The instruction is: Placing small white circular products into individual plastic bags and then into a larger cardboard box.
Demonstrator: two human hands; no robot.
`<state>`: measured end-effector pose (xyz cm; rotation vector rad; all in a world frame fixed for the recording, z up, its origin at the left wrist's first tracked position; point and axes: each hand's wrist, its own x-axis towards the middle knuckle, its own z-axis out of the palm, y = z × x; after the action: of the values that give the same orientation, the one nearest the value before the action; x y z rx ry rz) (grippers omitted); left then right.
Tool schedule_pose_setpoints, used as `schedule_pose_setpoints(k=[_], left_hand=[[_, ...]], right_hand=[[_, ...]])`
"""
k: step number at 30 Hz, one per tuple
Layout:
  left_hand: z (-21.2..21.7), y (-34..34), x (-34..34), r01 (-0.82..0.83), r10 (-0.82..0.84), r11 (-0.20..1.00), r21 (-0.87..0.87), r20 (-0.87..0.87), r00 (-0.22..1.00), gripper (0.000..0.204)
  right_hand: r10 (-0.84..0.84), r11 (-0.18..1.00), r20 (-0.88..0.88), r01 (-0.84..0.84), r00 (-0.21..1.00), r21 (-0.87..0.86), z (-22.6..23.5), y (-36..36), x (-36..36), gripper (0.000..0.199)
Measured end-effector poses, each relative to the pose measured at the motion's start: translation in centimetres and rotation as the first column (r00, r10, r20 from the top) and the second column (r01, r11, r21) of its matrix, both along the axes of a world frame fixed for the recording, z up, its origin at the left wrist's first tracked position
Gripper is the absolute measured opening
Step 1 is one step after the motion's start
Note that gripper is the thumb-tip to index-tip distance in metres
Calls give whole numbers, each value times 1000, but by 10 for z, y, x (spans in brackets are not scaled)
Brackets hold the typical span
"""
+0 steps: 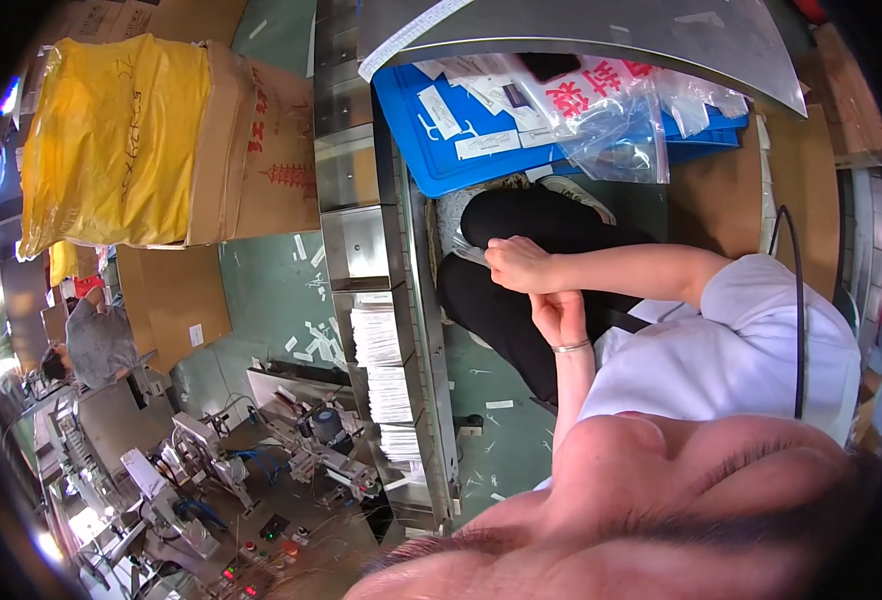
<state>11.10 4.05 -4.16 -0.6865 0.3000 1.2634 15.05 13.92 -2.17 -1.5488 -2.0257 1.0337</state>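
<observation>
Head view: near the frame's centre, the right hand point(518, 263) pinches clear plastic point(470, 251) (it sticks out leftward); just below, the left hand point(559, 318) curls, its hold impossible to tell.

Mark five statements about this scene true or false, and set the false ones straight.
1. The tray is blue. True.
2. The trousers are white. False: they are black.
3. A bracelet is on the wrist of the left hand. True.
4. The right hand holds a red bottle. False: it holds a thin pale thing, hard to make out.
5. The two hands are far apart. False: they are close together.
</observation>
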Motion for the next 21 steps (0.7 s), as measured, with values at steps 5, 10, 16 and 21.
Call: schedule_pose_setpoints(k=[5,10,16,21], left_hand=[[-7,-6,4,-34,33,999,41,22,999,21],[6,-1,9,-48,52,995,-91,43,998,20],[5,-7,9,-25,25,1000,0,21,999,19],[5,-9,9,6,-8,999,-51,-38,999,19]], right_hand=[[76,997,45,-76,996,13,-3,15,-12,10],[86,995,47,-89,995,49,-18,28,-22,10],[113,993,65,-115,991,34,-23,37,-34,10],[46,998,51,-49,998,48,-26,34,-34,13]])
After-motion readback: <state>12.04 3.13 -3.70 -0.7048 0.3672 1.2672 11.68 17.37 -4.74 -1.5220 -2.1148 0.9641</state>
